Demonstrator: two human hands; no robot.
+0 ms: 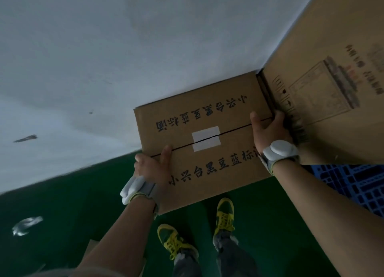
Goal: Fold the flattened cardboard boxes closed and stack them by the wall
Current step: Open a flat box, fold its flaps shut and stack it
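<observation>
A closed brown cardboard box point(209, 118) with black printed characters and a white tape patch over its centre seam is held up in front of me, its far edge against the pale wall point(104, 58). My left hand point(153, 166) grips its left side, thumb on the top near the seam. My right hand point(270, 129) grips its right side, thumb on top, fingers between this box and a large printed cardboard box point(332, 69) standing to the right. Both wrists carry white and grey bands.
Green floor point(62, 214) lies below, with my feet in yellow-laced shoes point(225, 216). A blue plastic pallet point(353, 185) sits under the large box at right. A cardboard scrap point(91, 247) and a shiny patch point(27, 224) lie at lower left.
</observation>
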